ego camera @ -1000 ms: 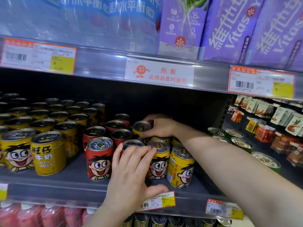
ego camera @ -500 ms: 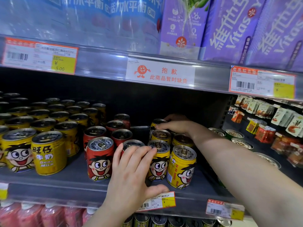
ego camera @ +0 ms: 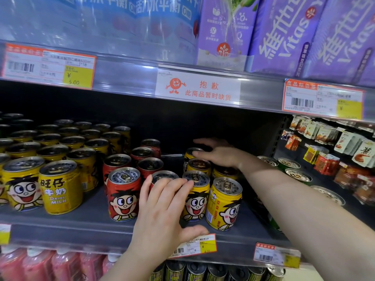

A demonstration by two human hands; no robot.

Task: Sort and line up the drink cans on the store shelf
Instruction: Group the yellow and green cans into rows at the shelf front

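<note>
Two hands: at the grey metal shelf (ego camera: 85,222).
Left hand (ego camera: 162,207): fingers spread, touching red round can (ego camera: 160,177) top.
Right hand (ego camera: 219,155): fingers straight, resting on rear yellow round can (ego camera: 190,154).

Yellow cans (ego camera: 60,187) are ranked upright at the shelf's (ego camera: 81,220) left; red cans (ego camera: 123,195) are clustered mid-shelf, with more yellow cans (ego camera: 224,203) beside them.
</note>
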